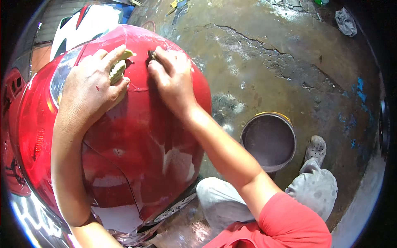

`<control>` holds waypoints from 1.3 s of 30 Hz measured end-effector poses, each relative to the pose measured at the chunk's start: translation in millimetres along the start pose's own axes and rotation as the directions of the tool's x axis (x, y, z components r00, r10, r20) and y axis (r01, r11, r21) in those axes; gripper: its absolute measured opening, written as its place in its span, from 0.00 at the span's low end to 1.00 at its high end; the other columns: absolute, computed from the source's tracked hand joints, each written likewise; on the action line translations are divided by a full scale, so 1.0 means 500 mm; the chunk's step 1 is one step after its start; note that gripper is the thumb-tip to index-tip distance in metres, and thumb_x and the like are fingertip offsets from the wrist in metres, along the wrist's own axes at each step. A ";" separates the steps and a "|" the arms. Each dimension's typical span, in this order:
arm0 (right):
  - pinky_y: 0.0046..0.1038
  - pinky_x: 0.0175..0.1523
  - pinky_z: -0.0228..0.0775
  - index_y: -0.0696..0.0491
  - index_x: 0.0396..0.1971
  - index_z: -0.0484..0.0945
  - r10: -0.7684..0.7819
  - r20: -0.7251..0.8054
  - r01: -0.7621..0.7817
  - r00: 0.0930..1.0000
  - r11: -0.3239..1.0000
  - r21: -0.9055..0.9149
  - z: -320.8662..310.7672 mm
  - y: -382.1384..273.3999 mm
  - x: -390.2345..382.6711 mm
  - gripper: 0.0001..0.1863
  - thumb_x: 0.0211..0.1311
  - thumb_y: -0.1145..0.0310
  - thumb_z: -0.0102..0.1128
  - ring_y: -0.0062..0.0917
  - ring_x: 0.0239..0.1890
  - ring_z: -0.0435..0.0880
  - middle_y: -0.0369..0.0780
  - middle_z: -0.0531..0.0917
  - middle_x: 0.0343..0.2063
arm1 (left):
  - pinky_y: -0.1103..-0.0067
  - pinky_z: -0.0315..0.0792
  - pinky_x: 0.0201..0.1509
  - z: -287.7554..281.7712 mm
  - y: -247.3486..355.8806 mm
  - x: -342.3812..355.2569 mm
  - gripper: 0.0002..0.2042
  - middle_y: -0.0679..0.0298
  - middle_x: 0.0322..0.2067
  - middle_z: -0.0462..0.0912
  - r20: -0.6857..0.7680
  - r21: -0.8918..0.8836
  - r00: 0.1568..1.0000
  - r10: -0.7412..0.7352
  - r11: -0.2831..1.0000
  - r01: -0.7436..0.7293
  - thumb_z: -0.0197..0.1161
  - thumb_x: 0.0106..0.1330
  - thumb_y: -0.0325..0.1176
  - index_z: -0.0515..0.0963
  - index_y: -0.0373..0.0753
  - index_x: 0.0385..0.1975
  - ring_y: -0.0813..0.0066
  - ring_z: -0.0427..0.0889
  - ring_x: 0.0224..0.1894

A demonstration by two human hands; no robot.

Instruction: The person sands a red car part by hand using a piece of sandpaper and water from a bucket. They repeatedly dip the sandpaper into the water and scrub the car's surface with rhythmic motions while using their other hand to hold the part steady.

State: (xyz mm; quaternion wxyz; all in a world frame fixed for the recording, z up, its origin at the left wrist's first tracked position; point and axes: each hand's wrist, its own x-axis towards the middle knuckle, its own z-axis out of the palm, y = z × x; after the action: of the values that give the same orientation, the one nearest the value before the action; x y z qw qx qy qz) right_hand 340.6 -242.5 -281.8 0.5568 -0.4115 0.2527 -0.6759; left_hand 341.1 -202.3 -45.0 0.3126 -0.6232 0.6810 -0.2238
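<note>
A glossy red car bumper (136, 124) fills the left half of the head view, with a red tail light (35, 136) at its far left. My left hand (91, 80) rests on its upper part, fingers bent round a crumpled yellow-green cloth (117, 71). To the right of it, my right hand (171, 72) presses on the same panel. Between its thumb and fingers a small dark piece, which looks like folded sandpaper (151, 55), shows only at its edge. The fingers hide the rest.
On the wet, cracked concrete floor (256, 78) stands a round bucket (268, 142) of greyish liquid, close to my right arm. My knee (219, 194) and shoe (316, 149) are beside it. A white car (97, 22) is at the back left, a crumpled plastic bag (345, 22) at the far right.
</note>
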 end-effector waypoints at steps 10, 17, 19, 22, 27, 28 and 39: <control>0.49 0.68 0.65 0.54 0.57 0.85 -0.049 0.060 0.051 0.997 0.998 -0.029 0.006 0.009 0.023 0.21 0.68 0.62 0.67 0.49 0.61 0.76 0.53 0.84 0.51 | 0.59 0.78 0.57 0.003 -0.018 -0.001 0.23 0.54 0.48 0.82 0.024 0.137 1.000 0.020 0.990 -0.023 0.71 0.67 0.42 0.81 0.44 0.61 0.49 0.82 0.51; 0.47 0.68 0.68 0.57 0.54 0.86 -0.057 0.126 0.057 0.990 0.998 0.007 -0.029 0.012 0.045 0.20 0.64 0.65 0.70 0.49 0.58 0.79 0.53 0.85 0.47 | 0.59 0.78 0.57 0.002 0.004 0.006 0.23 0.52 0.49 0.82 0.047 0.082 0.999 -0.017 0.997 0.014 0.70 0.66 0.43 0.82 0.41 0.60 0.49 0.82 0.52; 0.48 0.65 0.72 0.58 0.49 0.87 0.104 0.074 -0.113 0.992 0.985 0.128 -0.011 0.077 0.095 0.17 0.65 0.64 0.67 0.50 0.56 0.81 0.53 0.87 0.43 | 0.61 0.81 0.53 0.002 0.007 0.017 0.21 0.51 0.47 0.85 -0.053 0.136 0.997 0.054 0.990 -0.047 0.70 0.66 0.44 0.84 0.42 0.56 0.51 0.86 0.48; 0.48 0.67 0.71 0.57 0.54 0.86 -0.111 0.079 0.107 0.991 0.992 0.060 0.014 -0.049 -0.065 0.21 0.63 0.65 0.72 0.50 0.60 0.79 0.54 0.85 0.52 | 0.61 0.81 0.53 -0.008 -0.018 -0.019 0.20 0.51 0.46 0.85 -0.001 0.139 1.000 0.010 0.990 -0.009 0.69 0.67 0.44 0.84 0.41 0.55 0.51 0.86 0.47; 0.44 0.68 0.71 0.58 0.53 0.87 -0.154 0.098 0.151 0.983 0.988 0.036 -0.030 0.017 0.031 0.19 0.65 0.65 0.69 0.47 0.56 0.82 0.52 0.88 0.49 | 0.60 0.80 0.55 -0.003 0.004 0.005 0.22 0.52 0.47 0.82 0.066 0.062 0.996 -0.062 0.996 0.058 0.69 0.67 0.43 0.82 0.40 0.58 0.49 0.85 0.48; 0.43 0.66 0.73 0.59 0.51 0.88 -0.023 0.129 0.007 0.991 0.992 0.122 -0.033 0.074 0.092 0.18 0.65 0.65 0.68 0.47 0.52 0.84 0.52 0.89 0.45 | 0.60 0.80 0.54 -0.007 0.018 0.018 0.22 0.52 0.47 0.82 0.051 0.062 0.997 -0.056 0.997 0.053 0.69 0.67 0.43 0.82 0.40 0.58 0.49 0.85 0.47; 0.40 0.65 0.75 0.61 0.52 0.87 -0.031 0.214 0.017 0.976 0.998 0.063 -0.067 0.058 0.088 0.19 0.65 0.65 0.70 0.46 0.54 0.86 0.54 0.88 0.51 | 0.59 0.80 0.53 -0.008 0.013 0.015 0.22 0.52 0.46 0.82 0.061 0.032 0.996 -0.068 0.997 0.066 0.69 0.67 0.44 0.82 0.41 0.58 0.49 0.86 0.47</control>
State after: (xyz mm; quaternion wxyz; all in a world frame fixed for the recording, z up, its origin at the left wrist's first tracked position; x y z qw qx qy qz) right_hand 326.5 -295.9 -310.7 0.5849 -0.4680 0.1652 -0.6415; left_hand 333.5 -209.3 -48.1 0.3354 -0.6475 0.6462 -0.2250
